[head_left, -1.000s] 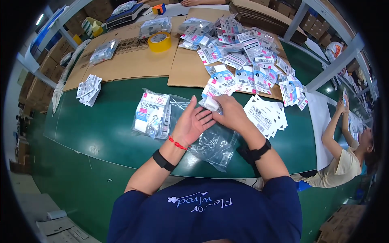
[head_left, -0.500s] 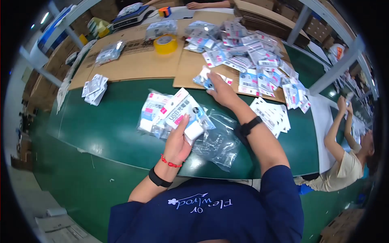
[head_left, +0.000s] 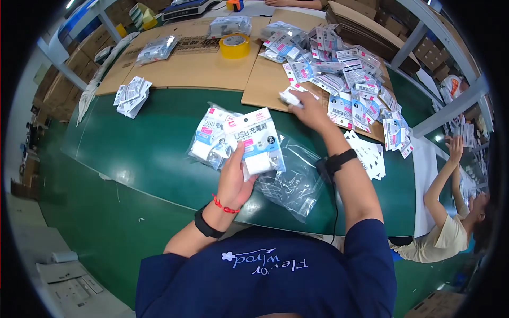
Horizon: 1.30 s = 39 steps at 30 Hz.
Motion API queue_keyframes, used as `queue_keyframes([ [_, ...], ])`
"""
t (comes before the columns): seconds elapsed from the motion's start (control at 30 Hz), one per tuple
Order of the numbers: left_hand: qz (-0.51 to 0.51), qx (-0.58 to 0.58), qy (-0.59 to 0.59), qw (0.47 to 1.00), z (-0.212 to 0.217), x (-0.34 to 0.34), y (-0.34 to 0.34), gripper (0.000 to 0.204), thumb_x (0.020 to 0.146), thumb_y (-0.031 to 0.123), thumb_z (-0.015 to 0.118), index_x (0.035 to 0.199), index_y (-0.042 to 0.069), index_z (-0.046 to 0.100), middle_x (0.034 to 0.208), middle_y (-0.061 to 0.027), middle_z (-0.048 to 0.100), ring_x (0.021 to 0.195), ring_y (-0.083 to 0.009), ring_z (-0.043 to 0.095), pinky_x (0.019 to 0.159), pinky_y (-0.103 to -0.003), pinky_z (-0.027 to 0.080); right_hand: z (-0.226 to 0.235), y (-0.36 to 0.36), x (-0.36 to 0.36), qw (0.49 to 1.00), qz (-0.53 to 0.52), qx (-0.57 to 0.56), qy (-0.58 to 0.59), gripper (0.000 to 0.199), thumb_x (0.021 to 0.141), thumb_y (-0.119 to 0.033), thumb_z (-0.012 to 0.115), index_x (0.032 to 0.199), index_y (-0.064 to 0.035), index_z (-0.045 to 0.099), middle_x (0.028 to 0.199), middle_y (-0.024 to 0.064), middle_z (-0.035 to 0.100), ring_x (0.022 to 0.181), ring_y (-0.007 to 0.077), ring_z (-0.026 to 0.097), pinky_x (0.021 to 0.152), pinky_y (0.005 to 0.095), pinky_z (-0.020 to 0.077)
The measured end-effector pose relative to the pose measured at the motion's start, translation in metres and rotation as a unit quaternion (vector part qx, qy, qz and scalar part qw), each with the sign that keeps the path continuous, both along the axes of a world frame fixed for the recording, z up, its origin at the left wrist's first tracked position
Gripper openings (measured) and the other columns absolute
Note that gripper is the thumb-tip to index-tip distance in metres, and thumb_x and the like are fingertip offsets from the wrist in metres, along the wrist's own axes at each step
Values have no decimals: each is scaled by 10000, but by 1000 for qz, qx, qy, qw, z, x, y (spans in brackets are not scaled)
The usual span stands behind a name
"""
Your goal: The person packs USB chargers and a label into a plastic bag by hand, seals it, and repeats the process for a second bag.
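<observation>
My left hand (head_left: pixel 236 177) is closed on a packaged charger (head_left: pixel 259 139), a white block in a clear bag with a white and blue card, held tilted above the table. Just behind its left edge lies another such pack (head_left: pixel 208 139), partly covered. At the near edge of the cardboard, my right hand (head_left: pixel 310 110) pinches a small packaged charger (head_left: pixel 290 97) with a white block showing; its fingertips hide part of it. Beneath and beside my left hand a clear plastic bag (head_left: pixel 291 183) lies flat on the green table (head_left: pixel 159 153).
A heap of packaged chargers (head_left: pixel 350 74) covers the cardboard sheet (head_left: pixel 265 87) at right. White cards (head_left: pixel 368 153) lie near my right forearm, more white packs (head_left: pixel 132 96) at left. Yellow tape (head_left: pixel 234 46) and filled bags (head_left: pixel 157 49) stand farther back. A co-worker (head_left: pixel 445 222) is at right.
The whole view has shifted a little, carrying the table to the right. My left hand's pack now faces up more squarely. My right hand still pinches a pack, which shows more white now.
</observation>
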State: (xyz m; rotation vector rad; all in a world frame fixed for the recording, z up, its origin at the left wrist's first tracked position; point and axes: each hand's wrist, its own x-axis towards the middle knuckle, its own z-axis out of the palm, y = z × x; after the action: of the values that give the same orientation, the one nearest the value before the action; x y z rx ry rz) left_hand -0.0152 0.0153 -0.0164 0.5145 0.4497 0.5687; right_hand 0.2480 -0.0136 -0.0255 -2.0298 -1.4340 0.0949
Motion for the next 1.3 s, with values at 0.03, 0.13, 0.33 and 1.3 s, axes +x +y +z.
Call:
queue_keyframes([
  [0.03, -8, -9, -5, 1000, 1, 3, 0, 422, 989, 271, 459, 1342, 45, 410, 1247, -95, 569, 1131, -233, 572, 941, -387, 478, 5, -8, 9, 995, 35, 40, 81, 414, 840, -109, 614, 1248, -59, 565, 1145, 156, 576, 1073, 311, 552, 950, 342, 424],
  [0.13, -38, 0, 25, 999, -1, 5, 8, 420, 988, 281, 463, 1338, 56, 416, 1254, -92, 564, 1131, -227, 571, 930, -386, 481, 44, -27, -22, 981, 108, 104, 124, 437, 843, -131, 625, 1270, -69, 555, 1207, 147, 538, 1089, 309, 533, 973, 347, 404],
  [0.33, -132, 0, -54, 990, 18, 12, 1, 406, 987, 274, 469, 1335, 71, 424, 1276, -88, 548, 1142, -209, 561, 922, -371, 474, 66, -80, -97, 975, 207, 59, -54, 475, 834, -144, 633, 1296, -86, 542, 1329, 142, 471, 1157, 304, 493, 1024, 368, 357],
  [1.3, -122, 14, -73, 990, 20, -1, 18, 550, 904, 121, 492, 1424, 77, 319, 1311, -162, 490, 1174, -298, 531, 978, -423, 455, 60, -104, -83, 963, 206, 143, 97, 479, 821, -132, 604, 1284, -41, 522, 1361, 191, 472, 1286, 316, 435, 1082, 426, 308],
])
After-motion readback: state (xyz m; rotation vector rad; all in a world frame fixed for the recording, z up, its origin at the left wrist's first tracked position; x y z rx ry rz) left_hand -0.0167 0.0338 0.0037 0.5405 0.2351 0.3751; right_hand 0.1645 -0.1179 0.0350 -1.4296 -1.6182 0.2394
